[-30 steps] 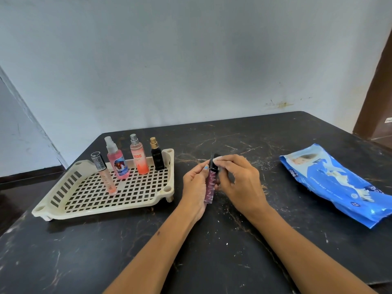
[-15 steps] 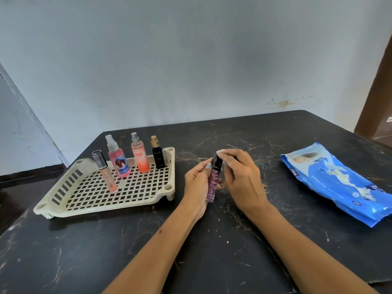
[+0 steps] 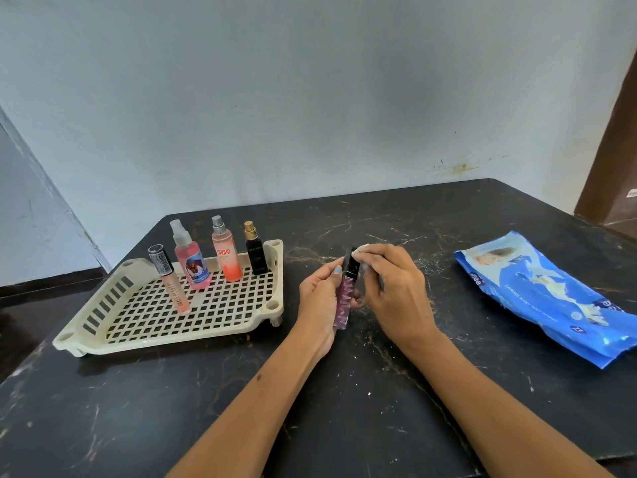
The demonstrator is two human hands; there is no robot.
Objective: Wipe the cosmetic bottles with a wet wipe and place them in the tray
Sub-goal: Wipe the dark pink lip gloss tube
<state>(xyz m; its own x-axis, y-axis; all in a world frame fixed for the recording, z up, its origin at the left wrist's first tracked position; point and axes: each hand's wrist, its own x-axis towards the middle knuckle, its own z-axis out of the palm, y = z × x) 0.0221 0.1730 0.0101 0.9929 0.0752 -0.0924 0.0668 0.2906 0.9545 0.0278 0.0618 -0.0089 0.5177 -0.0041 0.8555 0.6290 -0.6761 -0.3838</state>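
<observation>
Left hand (image 3: pixel 319 298): you grip the tube (image 3: pixel 345 294) by its lower body, upright, above the table (image 3: pixel 344 408) at centre.
Right hand (image 3: pixel 393 288): your fingers pinch the wipe (image 3: pixel 364 249) against the tube's black cap.
Tube: likely light, stiff and slick once wet; keep hold low on the body.
Tray (image 3: pixel 113 336): at 10 o'clock, four bottles standing along its far side.
Pack (image 3: pixel 544 294): at 2 o'clock.

At centre frame, a person's left hand (image 3: pixel 319 298) grips a purple tube with a black cap (image 3: pixel 345 291) while the right hand (image 3: pixel 396 291) presses a white wet wipe (image 3: pixel 364 248) against the cap. At left, four cosmetic bottles (image 3: pixel 227 253) stand in a cream tray (image 3: pixel 103 339); a blue wipes pack (image 3: pixel 544 294) lies at right on the dark table (image 3: pixel 138 408).
</observation>
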